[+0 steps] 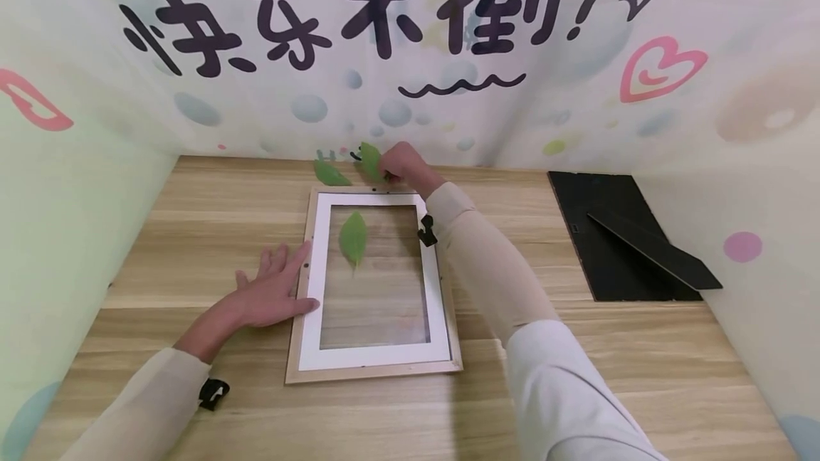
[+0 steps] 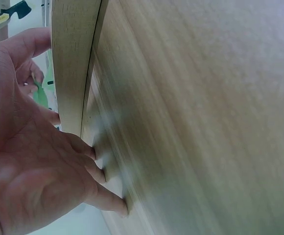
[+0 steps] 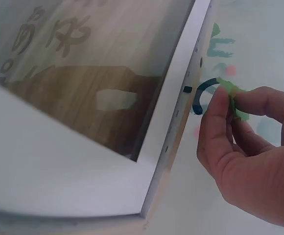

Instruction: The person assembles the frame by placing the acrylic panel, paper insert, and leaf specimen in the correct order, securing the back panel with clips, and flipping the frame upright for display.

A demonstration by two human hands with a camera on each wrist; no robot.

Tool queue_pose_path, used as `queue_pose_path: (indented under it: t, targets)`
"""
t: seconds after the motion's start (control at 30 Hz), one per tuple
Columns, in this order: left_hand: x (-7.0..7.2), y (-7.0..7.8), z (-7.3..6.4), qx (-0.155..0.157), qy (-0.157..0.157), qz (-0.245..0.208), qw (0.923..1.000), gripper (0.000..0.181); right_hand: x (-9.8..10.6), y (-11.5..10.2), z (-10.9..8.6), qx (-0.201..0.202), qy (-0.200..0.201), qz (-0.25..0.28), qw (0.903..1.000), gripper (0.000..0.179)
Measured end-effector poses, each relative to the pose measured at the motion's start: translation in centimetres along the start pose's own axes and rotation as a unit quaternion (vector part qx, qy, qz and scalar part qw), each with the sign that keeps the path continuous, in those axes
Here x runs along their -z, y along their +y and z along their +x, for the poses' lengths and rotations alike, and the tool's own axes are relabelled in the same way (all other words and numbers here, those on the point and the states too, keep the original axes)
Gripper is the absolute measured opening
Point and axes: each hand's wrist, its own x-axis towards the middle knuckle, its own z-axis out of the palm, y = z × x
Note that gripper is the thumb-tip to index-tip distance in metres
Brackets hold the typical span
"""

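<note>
A wooden picture frame [image 1: 374,374] with a white mat [image 1: 442,311] lies on the table, and a green leaf [image 1: 353,237] sits inside the mat's window at its upper left. My left hand [image 1: 272,294] rests at the frame's left side, thumb on the edge and the other fingers spread on the wood. Beyond the frame's far edge, my right hand [image 1: 403,162] pinches another green leaf [image 1: 371,161] between thumb and fingers. In the right wrist view that leaf [image 3: 237,100] is partly hidden by the fingertips. A third leaf [image 1: 329,173] lies just left of it, behind the frame.
A black frame backing board [image 1: 615,233] with its stand leg [image 1: 653,251] raised lies at the right, near the side wall. A printed cloth wall [image 1: 359,112] closes off the back of the wood-grain table [image 1: 211,212].
</note>
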Motion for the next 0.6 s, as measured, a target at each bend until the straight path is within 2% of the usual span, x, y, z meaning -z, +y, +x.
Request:
queue_pose_path:
  t: [0.17, 0.3, 0.6]
  targets:
    - [-0.1, -0.1, 0.0, -0.001, 0.001, -0.002, 1.0, 0.098, 0.5, 0.3, -1.0, 0.003, -0.018, 0.017, 0.9997, 0.006]
    - [-0.1, 0.0, 0.0, -0.003, -0.001, -0.001, 1.0, 0.099, 0.8, 0.8, -1.5, 0.006, -0.02, 0.014, 0.9997, 0.01]
    - [-0.1, 0.0, -0.1, -0.003, -0.004, 0.001, 1.0, 0.099, 1.1, 1.8, -3.3, 0.008, -0.048, 0.064, 0.9968, 0.019]
